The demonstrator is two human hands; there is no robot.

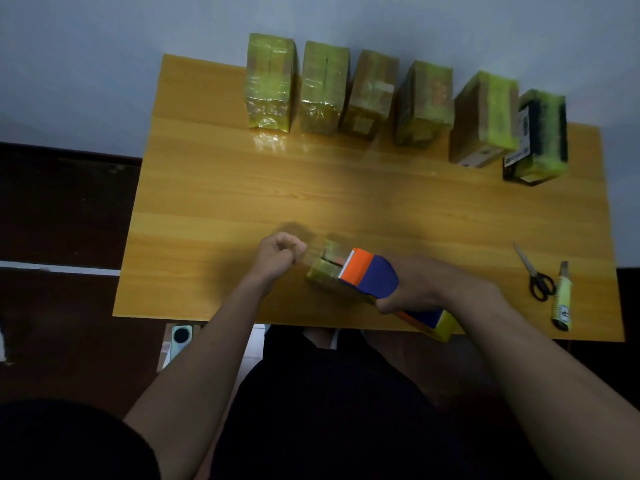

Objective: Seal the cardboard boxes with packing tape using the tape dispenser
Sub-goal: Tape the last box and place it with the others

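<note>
Our right grip (408, 289) clasps the orange-and-blue tape dispenser (369, 275) over a small yellow-taped cardboard box (323, 271); left grip (278, 254) pinches clear tape (311, 252)

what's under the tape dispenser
A small box wrapped in yellowish tape sits under the tape dispenser, on the table. The dispenser and right hand cover the box's near end, so that part cannot be seen.

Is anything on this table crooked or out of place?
Mostly tidy. The two rightmost boxes in the back row sit turned at an angle, unlike the other four. The tape dispenser handle overhangs the table near edge.
</note>
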